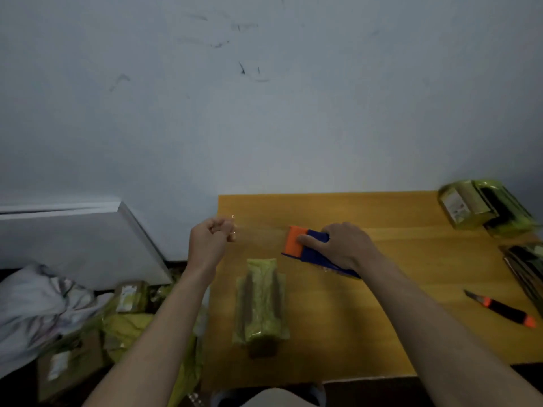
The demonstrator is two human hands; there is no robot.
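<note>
Holding a clear tape strip (261,232) taut | my right hand (343,245) grips the blue-and-orange plastic tape dispenser (305,249), beyond-right of the yellow-green film-wrapped parcel (260,301) | left hand (210,239) pinches the tape end, beyond-left | parcel's long axis crosses the span; I judge both hands equally near.

We see a tape dispenser (313,257) that is orange and dark blue, with see-through tape (258,233). The table (323,333) is yellow-orange, and the package (260,304) is yellow-green with 2 long brown stripes. The knife (503,310) is black and orange, and the wall (264,113) is pale grey-blue with dark scribbles.
</note>
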